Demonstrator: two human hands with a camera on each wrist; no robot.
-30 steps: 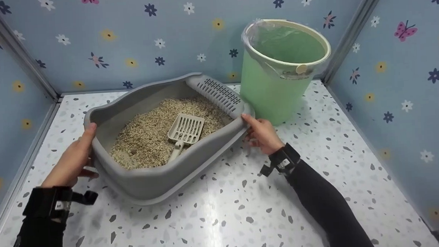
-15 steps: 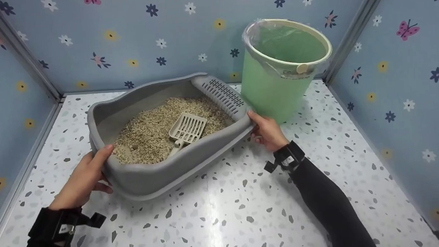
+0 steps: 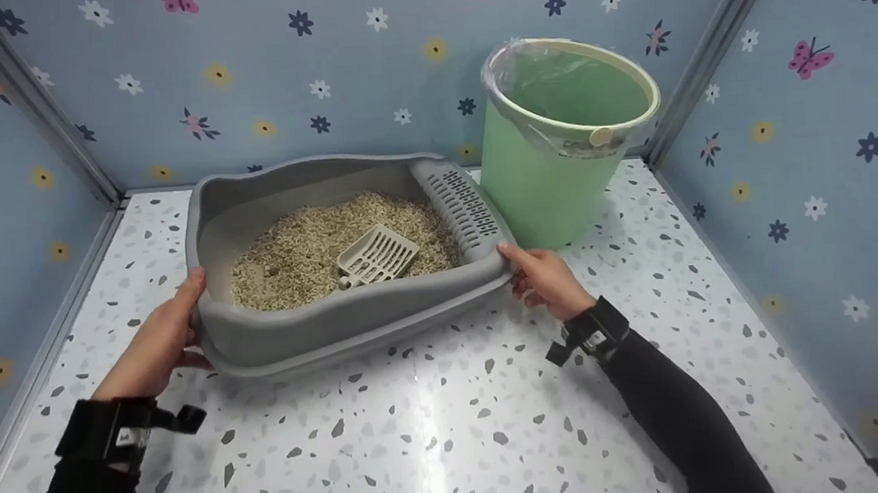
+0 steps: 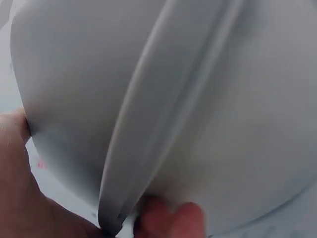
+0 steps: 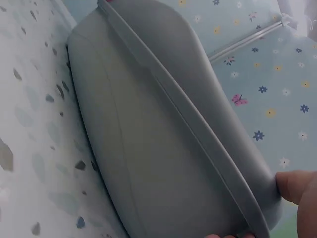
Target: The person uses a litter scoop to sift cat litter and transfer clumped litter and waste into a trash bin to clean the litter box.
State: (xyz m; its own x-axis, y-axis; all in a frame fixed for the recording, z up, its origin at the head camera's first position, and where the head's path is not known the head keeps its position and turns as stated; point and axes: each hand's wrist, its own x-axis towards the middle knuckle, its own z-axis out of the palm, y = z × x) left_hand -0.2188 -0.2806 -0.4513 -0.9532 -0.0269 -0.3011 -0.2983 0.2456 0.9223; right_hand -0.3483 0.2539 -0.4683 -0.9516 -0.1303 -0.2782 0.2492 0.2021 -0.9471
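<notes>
A grey litter box [image 3: 323,329] with sand-coloured litter [image 3: 296,246] sits near the back wall. On the litter lies a beige slotted litter scoop [image 3: 379,255], its handle mostly hidden behind the front wall. My left hand [image 3: 154,338] grips the box's left end, thumb on the rim and fingers beneath; in the left wrist view those fingertips [image 4: 188,220] curl under the ledge. My right hand [image 3: 550,278] holds the right front corner, thumb on top beside the perforated step [image 3: 463,204]. In the right wrist view the box's outer side [image 5: 148,139] fills the middle, with the thumb [image 5: 294,186] at its rim.
Close behind the box's right end stands a green trash bin [image 3: 548,173] lined with a clear plastic bag. Blue flowered panels [image 3: 355,70] enclose the white speckled tabletop [image 3: 448,426] at the back and both sides.
The box has turned, its left end swinging back and its right end coming forward, so it now sits more nearly parallel to the back wall. Both hands have kept hold, and the bin has stayed put.
</notes>
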